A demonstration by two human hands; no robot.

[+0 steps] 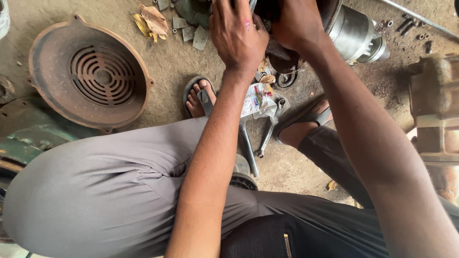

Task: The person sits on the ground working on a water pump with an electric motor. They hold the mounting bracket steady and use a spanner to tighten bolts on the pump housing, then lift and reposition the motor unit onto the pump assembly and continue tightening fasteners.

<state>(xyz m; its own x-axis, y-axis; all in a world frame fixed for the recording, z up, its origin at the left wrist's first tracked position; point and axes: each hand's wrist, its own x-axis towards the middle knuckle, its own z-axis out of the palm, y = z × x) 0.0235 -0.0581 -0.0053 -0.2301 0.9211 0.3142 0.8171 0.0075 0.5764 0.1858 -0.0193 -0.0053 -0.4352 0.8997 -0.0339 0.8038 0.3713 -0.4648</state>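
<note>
Head view — the person is squatting on a dirt floor, both arms reaching forward to a motor housing [356,31] lying at the top edge of the picture. The left hand [237,33] is pressing down on the dark open end of that housing, fingers curled over its rim; what the fingertips are gripping is running out of the picture, so I cannot tell whether they are closing on anything. The right hand [297,24] is sitting just beside the left one, clenched over the same dark end, its palm side hidden. The bright metal barrel of the housing is sticking out to the right of the right hand.

Below the housing, between the two sandalled feet, a small clear plastic packet [258,100] is lying on the ground, with two spanners [270,131] lying just under it, touching or nearly touching each other. Well to the left of the housing a round rusty fan cover [88,71] with ring-shaped slots is resting dish-up on the floor. Dry leaves [150,21] and a few small flat metal plates [189,31] are lying left of the housing — loose bolts [411,24] are scattered to its right, near a blocky rusted casting [435,105].
</note>
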